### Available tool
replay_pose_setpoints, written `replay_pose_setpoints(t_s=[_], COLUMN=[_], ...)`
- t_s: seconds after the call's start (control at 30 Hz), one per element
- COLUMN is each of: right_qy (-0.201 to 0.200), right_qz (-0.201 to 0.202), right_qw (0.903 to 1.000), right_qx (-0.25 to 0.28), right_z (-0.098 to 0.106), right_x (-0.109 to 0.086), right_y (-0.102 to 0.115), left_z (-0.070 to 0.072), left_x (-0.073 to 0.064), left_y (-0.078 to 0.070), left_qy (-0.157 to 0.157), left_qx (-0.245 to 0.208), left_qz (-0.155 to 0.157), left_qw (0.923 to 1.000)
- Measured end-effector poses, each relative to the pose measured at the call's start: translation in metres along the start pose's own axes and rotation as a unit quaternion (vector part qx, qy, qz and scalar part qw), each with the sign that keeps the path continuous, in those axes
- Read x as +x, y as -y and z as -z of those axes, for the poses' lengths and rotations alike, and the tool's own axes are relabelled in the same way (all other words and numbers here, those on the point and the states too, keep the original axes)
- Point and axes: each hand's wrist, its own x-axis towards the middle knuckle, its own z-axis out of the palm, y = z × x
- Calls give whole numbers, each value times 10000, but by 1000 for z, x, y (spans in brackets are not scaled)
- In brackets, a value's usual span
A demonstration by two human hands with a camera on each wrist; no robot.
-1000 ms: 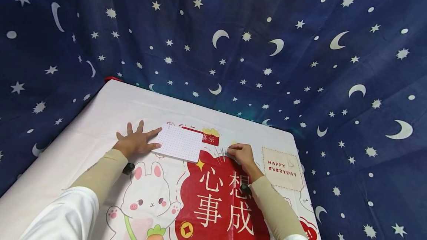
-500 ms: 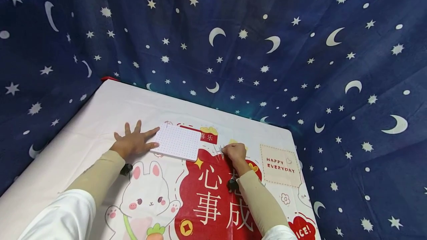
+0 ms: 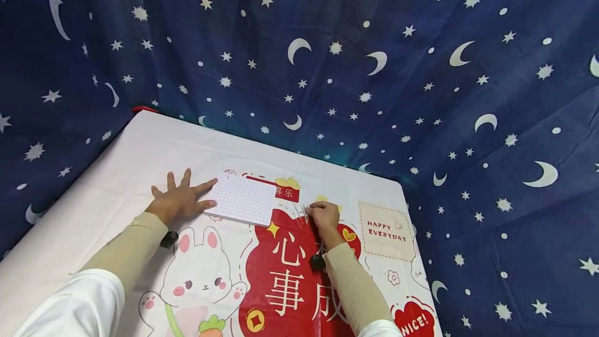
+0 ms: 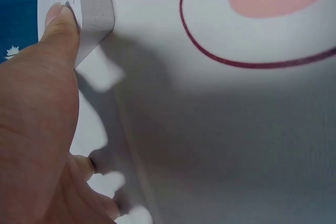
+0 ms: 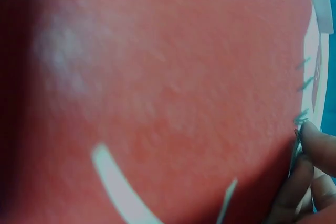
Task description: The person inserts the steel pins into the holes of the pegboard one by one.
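A thick white board (image 3: 243, 199) with rows of tiny holes lies at the far middle of the table. My left hand (image 3: 178, 203) spreads its fingers at the board's left side; the thumb (image 4: 59, 27) presses on the edge of its top face. To the right of the board, several thin silvery pins (image 3: 297, 214) lie on the cloth. Among them, my right hand (image 3: 325, 217) pinches a thin silvery pin (image 5: 295, 155) between thumb and finger. In the right wrist view, more pins (image 5: 307, 83) lie in small groups beyond the fingertips.
A printed cloth (image 3: 164, 152) covers the table, with a rabbit, a red patch and lettering drawn on it. Dark blue curtains (image 3: 341, 82) with moons and stars hang behind the table and at both sides.
My right hand and forearm have moved left, closer in among the pins. The left hand stays at the board. The whole head view has shifted slightly.
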Motion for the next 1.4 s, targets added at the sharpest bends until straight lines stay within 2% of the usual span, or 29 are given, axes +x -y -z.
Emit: replay_pose_setpoints(t_s=[0.2,0.3,0.43,0.5,0.6,0.8,1.03,1.13,1.23,1.4], right_qy=[57,48,37,126,310,570,517,486,435,600], right_qz=[76,223,533,679,688,252,731,626,474,609], right_qw=[9997,9971,9885,9852,9854,9911,9862,9858,9882,9863], right_qx=[-208,-728,-1417,-1569,-1524,-1175,-1396,-1480,-1390,-1413], right_z=[-3,-3,-2,-1,1,4,6,4,2,1], right_x=[-5,-6,-7,-7,-7,-10,-10,-10,-9,-6], right_y=[1,1,0,-1,-1,-4,4,3,3,7], left_z=[0,-4,-9,-10,-11,-10,-6,-7,-8,-6], left_x=[-1,0,3,4,5,4,4,4,5,6], left_y=[2,2,3,3,3,1,-1,0,1,4], left_qy=[-44,-7,-4,-34,-21,44,31,114,51,-73], left_qx=[6,19,79,100,76,134,42,-13,14,78], left_qz=[-17,5,26,22,19,34,55,72,12,-8], left_qw=[10000,10000,10000,9999,10000,9999,10000,9999,10000,9999])
